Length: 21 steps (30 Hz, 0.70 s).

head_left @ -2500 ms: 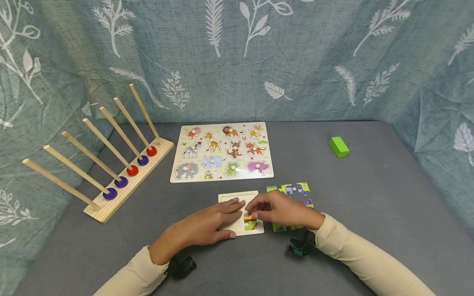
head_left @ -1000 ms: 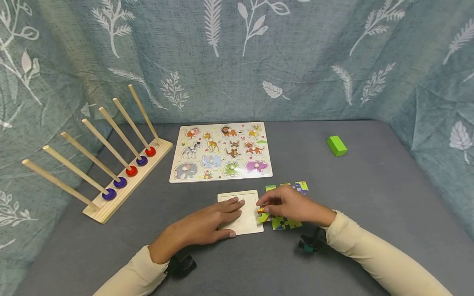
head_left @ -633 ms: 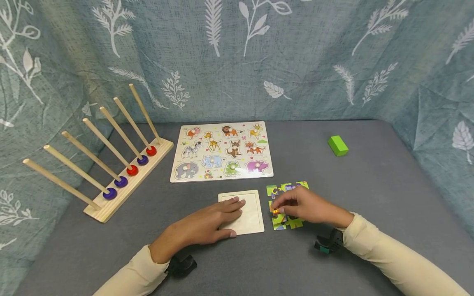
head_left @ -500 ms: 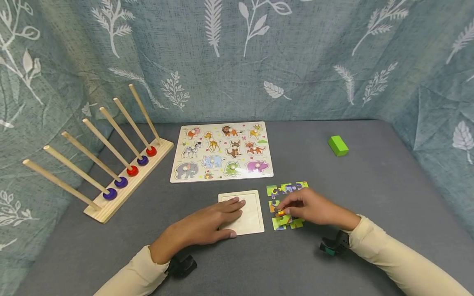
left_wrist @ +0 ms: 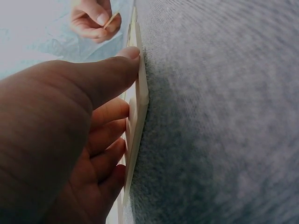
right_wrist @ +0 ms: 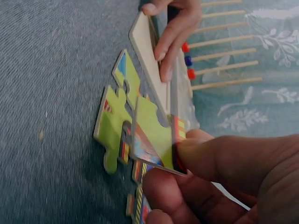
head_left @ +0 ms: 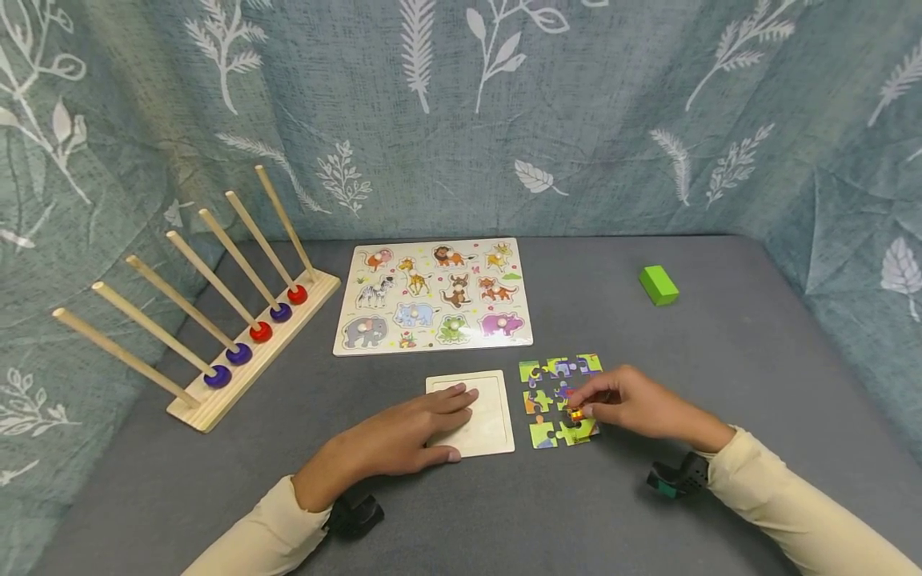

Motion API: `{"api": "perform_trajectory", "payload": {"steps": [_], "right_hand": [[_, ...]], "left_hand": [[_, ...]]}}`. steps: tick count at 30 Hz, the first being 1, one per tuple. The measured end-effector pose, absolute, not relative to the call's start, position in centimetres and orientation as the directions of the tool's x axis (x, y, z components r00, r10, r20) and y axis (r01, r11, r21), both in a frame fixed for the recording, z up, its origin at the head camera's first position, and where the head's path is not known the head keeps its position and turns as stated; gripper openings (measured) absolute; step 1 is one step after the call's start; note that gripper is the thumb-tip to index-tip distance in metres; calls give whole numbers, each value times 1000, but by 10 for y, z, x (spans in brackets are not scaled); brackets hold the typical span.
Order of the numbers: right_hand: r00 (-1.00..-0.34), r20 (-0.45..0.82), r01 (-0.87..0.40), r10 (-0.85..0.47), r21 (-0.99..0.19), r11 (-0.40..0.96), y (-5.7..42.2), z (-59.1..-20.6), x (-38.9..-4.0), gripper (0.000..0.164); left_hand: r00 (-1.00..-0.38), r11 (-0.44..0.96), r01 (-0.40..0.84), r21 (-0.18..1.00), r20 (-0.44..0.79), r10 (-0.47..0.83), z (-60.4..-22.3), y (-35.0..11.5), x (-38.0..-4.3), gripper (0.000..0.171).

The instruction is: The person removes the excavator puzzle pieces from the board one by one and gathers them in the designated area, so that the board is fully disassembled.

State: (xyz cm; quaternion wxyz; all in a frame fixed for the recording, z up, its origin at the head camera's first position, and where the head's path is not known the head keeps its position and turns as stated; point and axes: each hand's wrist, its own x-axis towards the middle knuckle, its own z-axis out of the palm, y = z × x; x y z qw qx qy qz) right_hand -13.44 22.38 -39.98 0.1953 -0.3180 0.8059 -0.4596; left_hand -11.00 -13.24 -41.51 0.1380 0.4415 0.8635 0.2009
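My left hand [head_left: 421, 430] lies with fairly straight fingers on a square wooden puzzle tray [head_left: 490, 416]; in the left wrist view the thumb and fingertips press on the tray's edge [left_wrist: 138, 107]. Between thumb and fingers, my right hand [head_left: 634, 404] pinches a jigsaw piece [right_wrist: 152, 135], green with a red and yellow part. That piece is held over the lower right of several loose jigsaw pieces [head_left: 543, 434], laid out in rows right of the tray. Seen from the right wrist, a green piece [right_wrist: 112, 123] lies on the table just beyond the held one.
Behind the tray lies an animal peg puzzle board [head_left: 432, 296]. A wooden peg rack [head_left: 274, 336] with red and purple rings stands on the left. A green block [head_left: 659, 286] sits at the back right of the grey table [head_left: 720, 360], before a leaf-patterned curtain [head_left: 605, 120].
The right hand has lifted the jigsaw piece out of the tray and carried it right, over the loose pieces. The left hand has stayed on the tray.
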Motion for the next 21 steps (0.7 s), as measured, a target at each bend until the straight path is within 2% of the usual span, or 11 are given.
{"api": "perform_trajectory", "payload": {"steps": [7,21], "right_hand": [[-740,-81,-321,-668,-830,457,245,-400,-136,15],[-784,-47,-354,-619,-786,508,256,-405,-128,15]], "left_hand": [[-557,508,727,463,-35,830,-417,-130,-111,57],[-545,501,726,471,-49,837,-416,-130,-115,58]]}}
